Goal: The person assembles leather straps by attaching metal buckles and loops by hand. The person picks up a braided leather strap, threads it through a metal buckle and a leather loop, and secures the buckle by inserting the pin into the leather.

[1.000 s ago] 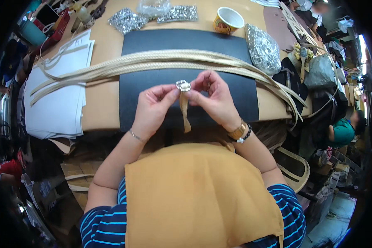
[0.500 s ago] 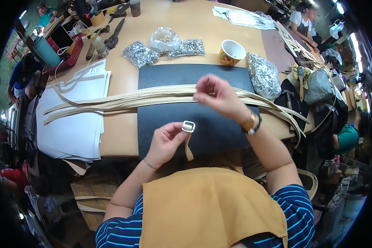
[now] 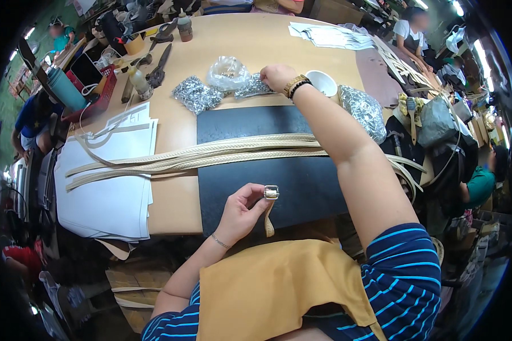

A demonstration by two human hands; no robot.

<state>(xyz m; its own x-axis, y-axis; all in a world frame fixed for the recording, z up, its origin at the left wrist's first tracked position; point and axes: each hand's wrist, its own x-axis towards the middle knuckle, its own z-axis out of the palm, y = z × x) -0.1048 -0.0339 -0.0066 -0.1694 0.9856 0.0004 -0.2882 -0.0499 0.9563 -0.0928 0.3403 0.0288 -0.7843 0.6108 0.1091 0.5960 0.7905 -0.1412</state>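
At the near edge of the bench (image 3: pixel 244 51), the left hand (image 3: pixel 242 210) holds a short tan strap (image 3: pixel 269 219) threaded through a small metal buckle (image 3: pixel 271 192). Its fingers are closed in a pinch on the strap just below the buckle, and the free end of the strap hangs down past the bench edge. The buckle sits upright above the front part of a black mat (image 3: pixel 250 170) that lies flat on the bench.

The right hand (image 3: pixel 277 77) is stretched far across the bench, beyond the mat, and rests at a heap of small metal parts (image 3: pixel 251 87) beside a clear plastic bag (image 3: pixel 227 73). Its fingers curl down into the heap; whether they grip a part cannot be told. A watch and a dark band circle the wrist.

A second heap of metal parts (image 3: pixel 197 95) lies left of the bag. A bundle of long tan straps (image 3: pixel 210 154) runs across the mat and out onto a stack of white sheets (image 3: pixel 111 187) to the left. A white cup (image 3: pixel 324 84) stands just right of the right wrist, and beside it lies a bag of shiny metal parts (image 3: pixel 361 111). A tan apron (image 3: pixel 273 290) covers the person's lap below the bench edge.
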